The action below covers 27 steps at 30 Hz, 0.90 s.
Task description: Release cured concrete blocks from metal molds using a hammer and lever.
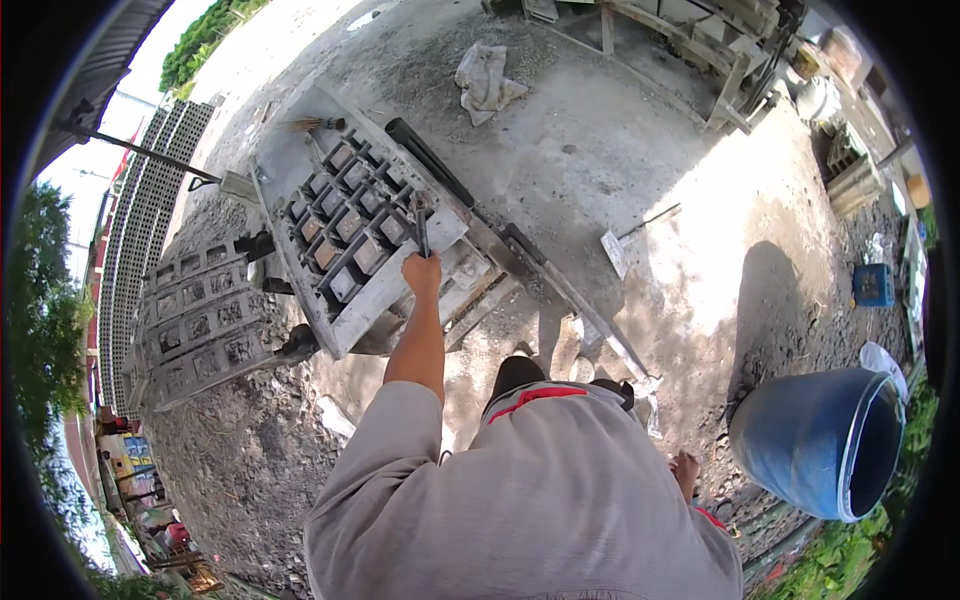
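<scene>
My left hand (422, 272) reaches forward and is closed around the lower end of a dark metal tool (421, 228). The tool stands against the near edge of a grey metal block mould (300, 285) with several rectangular cells. The mould sits tilted on a frame over the concrete ground. My right hand (687, 468) hangs low at my right side, holding nothing, its fingers loosely apart. My grey sleeves and torso fill the bottom of the view.
Patterned concrete blocks (200, 320) lie in rows left of the mould. A blue barrel (815, 440) lies tipped at the lower right. A crumpled cloth (487, 80), a trowel (617, 248), a small blue crate (873, 285) and a wooden frame (700, 40) are farther off.
</scene>
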Available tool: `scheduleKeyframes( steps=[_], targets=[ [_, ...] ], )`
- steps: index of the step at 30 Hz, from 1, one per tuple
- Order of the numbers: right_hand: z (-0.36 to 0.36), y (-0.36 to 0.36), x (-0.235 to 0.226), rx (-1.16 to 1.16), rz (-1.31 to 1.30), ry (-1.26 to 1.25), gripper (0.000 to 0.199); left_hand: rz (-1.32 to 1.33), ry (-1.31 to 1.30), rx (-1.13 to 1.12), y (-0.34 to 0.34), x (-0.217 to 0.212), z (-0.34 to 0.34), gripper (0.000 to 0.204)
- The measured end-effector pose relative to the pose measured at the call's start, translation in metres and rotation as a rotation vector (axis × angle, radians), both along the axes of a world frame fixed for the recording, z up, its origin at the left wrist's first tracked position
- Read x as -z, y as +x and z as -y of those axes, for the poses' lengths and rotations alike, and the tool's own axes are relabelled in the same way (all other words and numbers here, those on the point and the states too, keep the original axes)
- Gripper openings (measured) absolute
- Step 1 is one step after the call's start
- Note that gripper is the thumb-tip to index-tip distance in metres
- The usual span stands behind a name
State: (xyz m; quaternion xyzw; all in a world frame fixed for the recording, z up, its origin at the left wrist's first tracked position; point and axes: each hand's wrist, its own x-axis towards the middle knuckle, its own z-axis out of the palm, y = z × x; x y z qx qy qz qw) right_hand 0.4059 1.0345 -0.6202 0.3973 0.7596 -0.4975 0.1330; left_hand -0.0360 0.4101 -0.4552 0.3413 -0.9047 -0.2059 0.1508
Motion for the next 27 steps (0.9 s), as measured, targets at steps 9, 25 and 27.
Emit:
scheduleKeyframes(
  steps=[9, 25, 27],
  targets=[
    [0.127, -0.133, -0.045, -0.057, -0.172, -0.057, 0.030, -0.006, 0.635, 0.049, 0.084, -0.033, -0.022, 0.027],
    [0.570, -0.331, -0.217, -0.669, 0.033, -1.028, 0.023, -0.184, 0.956, 0.234, 0.216, -0.086, 0.034, 0.026],
    [0.566, -0.332, -0.212, -0.762, -0.188, -0.862, 0.025, -0.211, 0.927, 0.243, 0.216, -0.109, 0.052, 0.031]
  ],
)
